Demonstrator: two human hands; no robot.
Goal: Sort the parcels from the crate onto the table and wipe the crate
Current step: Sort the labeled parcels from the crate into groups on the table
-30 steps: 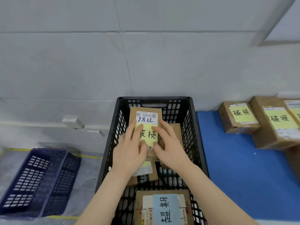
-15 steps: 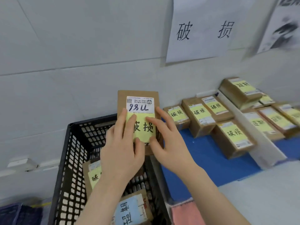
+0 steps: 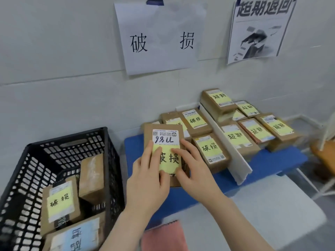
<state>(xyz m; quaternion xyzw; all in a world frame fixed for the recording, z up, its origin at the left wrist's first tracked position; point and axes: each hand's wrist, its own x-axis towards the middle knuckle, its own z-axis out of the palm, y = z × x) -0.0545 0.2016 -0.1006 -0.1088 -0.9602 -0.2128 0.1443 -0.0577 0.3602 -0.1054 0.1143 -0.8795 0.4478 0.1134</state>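
Observation:
I hold a brown cardboard parcel with a white label and a yellow note between both hands, over the left end of the blue table mat. My left hand grips its left edge, with the thumb on the yellow note. My right hand grips its right edge. The black plastic crate stands at the left and holds several more parcels, among them a yellow-noted parcel and a blue-labelled parcel.
Sorted parcels with yellow notes lie on the blue mat. A white divider separates them from a second group at the right. A pink cloth lies at the near table edge. Two paper signs hang on the wall.
Both hands lifted the parcel out of the crate and carried it right, over the blue mat. My view swung right and up; the table's sorted parcels and wall signs came into sight.

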